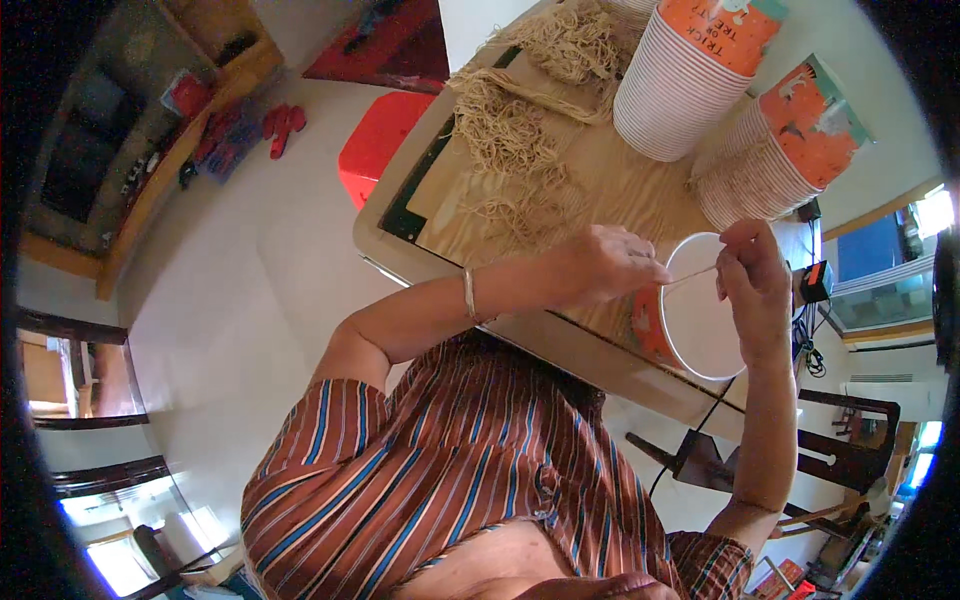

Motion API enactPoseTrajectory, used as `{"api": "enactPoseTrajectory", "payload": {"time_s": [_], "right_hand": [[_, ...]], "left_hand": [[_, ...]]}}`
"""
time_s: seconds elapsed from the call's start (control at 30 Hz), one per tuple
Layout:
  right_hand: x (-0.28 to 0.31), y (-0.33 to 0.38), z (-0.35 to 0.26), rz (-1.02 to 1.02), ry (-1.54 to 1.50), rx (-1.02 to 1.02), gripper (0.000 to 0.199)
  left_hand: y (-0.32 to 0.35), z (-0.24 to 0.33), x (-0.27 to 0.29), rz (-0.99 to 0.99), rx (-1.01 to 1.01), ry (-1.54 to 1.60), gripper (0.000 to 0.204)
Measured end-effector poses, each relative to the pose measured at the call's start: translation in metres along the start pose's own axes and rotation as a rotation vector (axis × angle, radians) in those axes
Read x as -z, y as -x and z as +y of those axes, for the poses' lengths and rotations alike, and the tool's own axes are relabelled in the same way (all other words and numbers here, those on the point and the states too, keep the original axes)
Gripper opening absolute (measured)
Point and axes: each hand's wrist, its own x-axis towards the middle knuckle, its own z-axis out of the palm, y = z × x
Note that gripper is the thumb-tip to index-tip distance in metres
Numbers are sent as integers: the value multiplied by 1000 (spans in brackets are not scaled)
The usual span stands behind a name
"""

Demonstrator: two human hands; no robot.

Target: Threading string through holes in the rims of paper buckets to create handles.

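Left hand [615, 265]: fingers pinch thin string [692, 276]
Right hand [755, 285]: fingers pinch it too
Cup [705, 330]: might tip if the string gets yanked
String pile [510, 135]: may tangle if tugged

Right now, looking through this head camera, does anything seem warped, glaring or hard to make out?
In the head view, straight edges bow near the black rim, like the dark frame at far left; also in the head view, the window at right glares white, while the string between left hand and right hand shows only as a thin line.
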Motion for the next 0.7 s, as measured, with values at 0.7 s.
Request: {"api": "enactPoseTrajectory", "payload": {"time_s": [0.7], "right_hand": [[-1, 5, 10, -46, -80, -74, 4]], "left_hand": [[-40, 24, 1, 309, 307, 58, 27]]}}
